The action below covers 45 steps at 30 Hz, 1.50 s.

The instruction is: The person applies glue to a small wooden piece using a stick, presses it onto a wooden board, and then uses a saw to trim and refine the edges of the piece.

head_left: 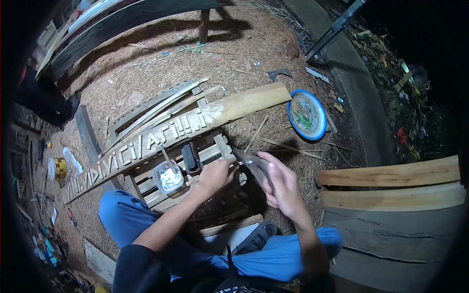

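My right hand [283, 188] is closed around a dark, flat-bladed tool [254, 166] whose exact kind I cannot make out; it points up and left. Just left of it, my left hand [216, 174] is closed over the low slatted wooden stand [159, 199], and what its fingers hold is hidden. Near that hand a scalloped wooden piece [223, 145] sticks up, beside a dark block [189, 157]. A clear plastic tub [168, 178] of white stuff stands on the slats, with a stick [167, 157] in it.
Beyond the stand lies a long board [244, 104] with raised wooden letters. A blue-rimmed round tray [323, 117] is at its right end. Planks [391, 173] lie at right, a yellow tin [59, 168] at left. A bench [127, 36] and another person's legs [46, 100] are farther off.
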Tool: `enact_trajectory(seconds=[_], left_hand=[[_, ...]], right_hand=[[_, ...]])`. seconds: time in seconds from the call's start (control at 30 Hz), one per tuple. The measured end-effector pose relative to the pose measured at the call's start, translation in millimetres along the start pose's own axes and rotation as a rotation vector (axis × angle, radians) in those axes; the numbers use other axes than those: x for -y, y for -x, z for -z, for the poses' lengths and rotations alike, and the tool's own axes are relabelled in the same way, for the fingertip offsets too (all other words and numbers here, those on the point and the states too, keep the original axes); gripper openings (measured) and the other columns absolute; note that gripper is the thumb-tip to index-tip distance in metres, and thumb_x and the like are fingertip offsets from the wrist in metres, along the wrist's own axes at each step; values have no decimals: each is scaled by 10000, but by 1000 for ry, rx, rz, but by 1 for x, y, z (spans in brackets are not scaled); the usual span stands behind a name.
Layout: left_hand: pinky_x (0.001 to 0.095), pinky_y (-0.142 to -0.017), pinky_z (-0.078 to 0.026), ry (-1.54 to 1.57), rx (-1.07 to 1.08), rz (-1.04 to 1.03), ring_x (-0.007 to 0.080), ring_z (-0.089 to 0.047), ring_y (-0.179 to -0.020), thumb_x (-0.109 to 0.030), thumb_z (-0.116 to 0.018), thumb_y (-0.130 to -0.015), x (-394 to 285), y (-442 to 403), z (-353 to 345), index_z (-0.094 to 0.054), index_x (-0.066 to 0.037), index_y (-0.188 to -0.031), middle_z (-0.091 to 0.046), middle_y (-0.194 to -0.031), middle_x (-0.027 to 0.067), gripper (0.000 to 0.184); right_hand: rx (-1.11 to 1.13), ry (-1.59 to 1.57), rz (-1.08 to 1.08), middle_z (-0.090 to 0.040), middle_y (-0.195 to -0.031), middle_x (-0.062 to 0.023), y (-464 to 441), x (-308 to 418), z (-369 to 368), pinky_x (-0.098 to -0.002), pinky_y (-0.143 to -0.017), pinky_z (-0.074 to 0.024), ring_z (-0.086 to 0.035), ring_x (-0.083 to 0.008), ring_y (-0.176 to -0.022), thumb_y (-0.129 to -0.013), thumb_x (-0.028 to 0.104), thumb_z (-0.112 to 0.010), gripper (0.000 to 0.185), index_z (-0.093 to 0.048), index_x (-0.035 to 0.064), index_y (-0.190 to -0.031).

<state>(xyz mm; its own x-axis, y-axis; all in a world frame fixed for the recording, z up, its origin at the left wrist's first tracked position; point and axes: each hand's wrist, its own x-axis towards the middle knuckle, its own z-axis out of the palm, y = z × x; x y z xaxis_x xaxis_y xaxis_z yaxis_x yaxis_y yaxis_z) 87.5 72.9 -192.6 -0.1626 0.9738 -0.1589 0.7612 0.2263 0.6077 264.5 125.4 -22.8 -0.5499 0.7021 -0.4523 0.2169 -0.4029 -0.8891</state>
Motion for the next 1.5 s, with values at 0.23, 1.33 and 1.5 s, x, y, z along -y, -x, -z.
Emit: enact_trajectory(seconds=[0.23, 1.33, 1.5], left_hand=[[501, -721, -561, 7, 29, -33, 384, -695, -831, -268, -611, -931, -10, 1, 11, -676, -111, -1133, -702, -874, 206, 265], [511, -691, -559, -5, -31, -49, 389, -694, -807, -323, -590, -953, -6, 3, 4, -682, -129, -1096, -702, -848, 205, 258], [511, -702, -565, -17, 12, -9, 390, -697, -816, -317, -590, -953, -9, 1, 8, -682, -128, -1114, -705, -863, 211, 264]], right_hand=[[-83, -8, 79, -381, -620, 64, -7, -33, -2, -195, -408, -262, -316, -7, -472, -1080, 340, -440, 421, -527, 82, -1400], [-39, -46, 90, -395, -628, 53, 16, -18, 10, -190, -398, -241, -294, -8, -454, -1079, 341, -445, 412, -533, 101, -1402], [-38, -29, 62, -399, -638, 46, -6, -24, 4, -195, -386, -254, -306, -11, -442, -1082, 354, -433, 432, -507, 101, -1424]])
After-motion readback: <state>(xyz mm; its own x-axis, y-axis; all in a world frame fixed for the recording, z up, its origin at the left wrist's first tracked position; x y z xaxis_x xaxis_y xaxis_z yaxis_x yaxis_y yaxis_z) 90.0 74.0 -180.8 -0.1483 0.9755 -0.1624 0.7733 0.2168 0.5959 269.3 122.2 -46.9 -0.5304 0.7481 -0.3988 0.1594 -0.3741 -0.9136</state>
